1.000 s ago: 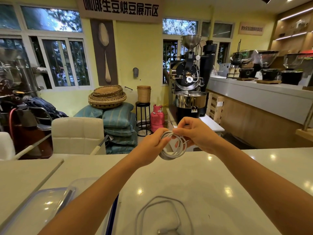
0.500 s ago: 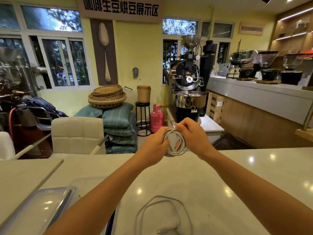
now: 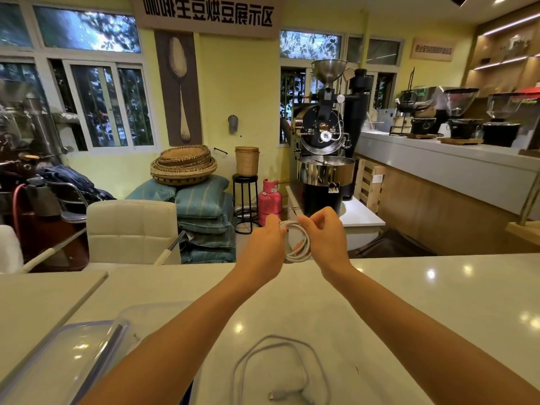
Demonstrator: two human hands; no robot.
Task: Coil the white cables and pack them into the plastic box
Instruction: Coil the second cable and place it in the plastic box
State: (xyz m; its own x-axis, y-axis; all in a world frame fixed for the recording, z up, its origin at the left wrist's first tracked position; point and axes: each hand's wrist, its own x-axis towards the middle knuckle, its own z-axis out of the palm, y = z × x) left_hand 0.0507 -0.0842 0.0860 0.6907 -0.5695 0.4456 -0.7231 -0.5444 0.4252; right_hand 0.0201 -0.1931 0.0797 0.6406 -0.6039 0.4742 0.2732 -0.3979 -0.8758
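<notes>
A small coil of white cable [image 3: 301, 247] hangs in the air above the far edge of the white counter [image 3: 438, 302]. My left hand [image 3: 264, 247] grips the coil's left side and my right hand [image 3: 327, 238] pinches its top right, fingers curled over the loops. A second white cable [image 3: 280, 372] lies loose on the counter near me, its plug at the front. The clear plastic box [image 3: 140, 320] sits at the lower left, partly hidden behind my left forearm, with its lid [image 3: 52, 363] lying beside it.
A cream chair [image 3: 131, 229] stands behind the counter at the left. Beyond are stacked cushions, woven baskets, a pink gas cylinder [image 3: 270, 200] and a coffee roaster [image 3: 324, 159]. A long grey bar with grinders runs along the right.
Both hands have drifted slightly left and closer together with the coil. My right fingers have shifted over the top of the loops. The loose cable and box have not moved.
</notes>
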